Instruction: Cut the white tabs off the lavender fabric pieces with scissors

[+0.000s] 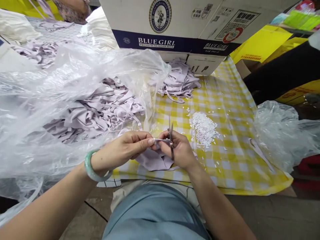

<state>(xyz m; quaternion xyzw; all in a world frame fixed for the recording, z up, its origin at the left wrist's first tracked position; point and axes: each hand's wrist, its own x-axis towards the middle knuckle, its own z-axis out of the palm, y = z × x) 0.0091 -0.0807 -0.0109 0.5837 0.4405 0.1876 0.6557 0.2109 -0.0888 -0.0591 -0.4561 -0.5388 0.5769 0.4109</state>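
Over the head camera I read BLUE GIRL in white capitals on the dark blue band (191, 45) of a carton (185, 25) beyond the fingers (143, 144), with PREMIUM PILSENER BEER in a strip beneath. Farther right on that band, beyond the fingers and off to their right, BLUE GIRL repeats, smaller. Above the larger name, a round emblem (160, 16) carries ring lettering in which I make out LAGER BEER. Chinese characters stand on the carton's upper right, too small for me to read surely. The yellow bag (260, 43), far right beyond the fingers, bears red print I can't decipher.
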